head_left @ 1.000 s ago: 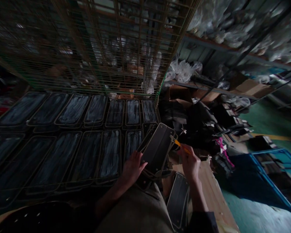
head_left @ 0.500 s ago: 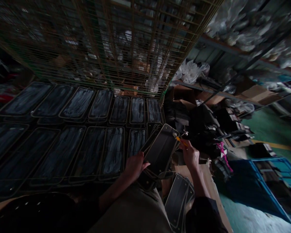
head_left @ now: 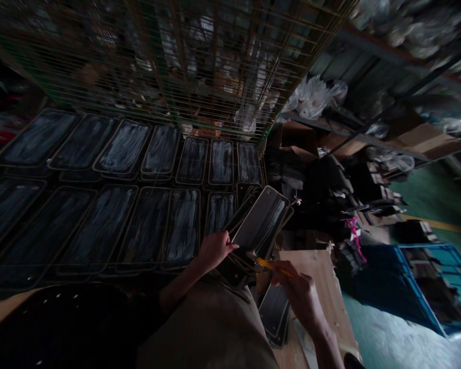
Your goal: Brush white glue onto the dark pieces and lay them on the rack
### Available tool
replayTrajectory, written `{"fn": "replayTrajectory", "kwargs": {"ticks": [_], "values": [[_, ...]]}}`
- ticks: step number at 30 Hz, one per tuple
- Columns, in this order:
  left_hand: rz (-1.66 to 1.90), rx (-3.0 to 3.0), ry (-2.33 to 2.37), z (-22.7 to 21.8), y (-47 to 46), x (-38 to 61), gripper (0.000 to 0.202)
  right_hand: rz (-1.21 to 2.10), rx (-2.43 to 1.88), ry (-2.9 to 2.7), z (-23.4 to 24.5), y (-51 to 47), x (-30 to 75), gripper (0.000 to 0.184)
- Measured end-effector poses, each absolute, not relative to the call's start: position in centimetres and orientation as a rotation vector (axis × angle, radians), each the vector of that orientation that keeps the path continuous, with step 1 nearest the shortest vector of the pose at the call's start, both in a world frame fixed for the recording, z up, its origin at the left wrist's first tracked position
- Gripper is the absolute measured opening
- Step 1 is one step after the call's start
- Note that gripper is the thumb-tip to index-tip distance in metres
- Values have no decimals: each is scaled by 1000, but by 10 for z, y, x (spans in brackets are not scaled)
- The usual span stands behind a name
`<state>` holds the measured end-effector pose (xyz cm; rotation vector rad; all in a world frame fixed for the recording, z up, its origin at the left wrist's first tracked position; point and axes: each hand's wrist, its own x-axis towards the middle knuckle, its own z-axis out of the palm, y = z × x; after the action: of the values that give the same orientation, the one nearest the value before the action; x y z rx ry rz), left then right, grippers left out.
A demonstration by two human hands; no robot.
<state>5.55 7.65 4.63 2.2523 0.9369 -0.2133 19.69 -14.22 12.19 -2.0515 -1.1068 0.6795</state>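
My left hand [head_left: 217, 248] pinches the left edge of a dark rectangular panel [head_left: 258, 220] with rounded corners and a pale border. The panel is tilted, above other panels like it. My right hand [head_left: 297, 287] is closed around the yellow handle of a brush [head_left: 271, 264], whose pale tip is at the panel's lower end. A whitish wet-looking streak [head_left: 274, 218] runs along the right side of the panel. Below my right hand, a stack of similar panels [head_left: 274, 310] lies partly hidden on a wooden board [head_left: 322, 274].
Rows of dark panels with whitish smears [head_left: 184, 223] spread out to the left. Behind them rises a wire mesh cage [head_left: 215, 72]. Shelves with plastic bags [head_left: 315, 97] and a cardboard box [head_left: 422, 136] stand at right, near a blue-framed bin [head_left: 399, 287].
My right hand has drawn the brush from the panel's top end down to its lower end, and a whitish streak now shows there. My left hand keeps its hold.
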Motion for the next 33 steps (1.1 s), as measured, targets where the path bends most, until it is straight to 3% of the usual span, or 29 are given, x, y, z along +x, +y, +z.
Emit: {"fn": "replayTrajectory", "kwargs": {"ticks": [5,13,18,25,33], "values": [[-234,2219,972,49,77,58,27,765,-1939,-951,111,-130,225,25],[-266,2153,1014,49,78,60,28,173,-1994,-852,92,-72,314,36],[-230,2117,1011,47,79,57,27,43,-2103,-920,77,-50,322,37],[-191,2020,992,49,80,54,28,326,-2126,-1262,85,-83,236,23],[-164,1812,866,43,83,49,25,913,-1888,-966,113,-109,197,24]]}}
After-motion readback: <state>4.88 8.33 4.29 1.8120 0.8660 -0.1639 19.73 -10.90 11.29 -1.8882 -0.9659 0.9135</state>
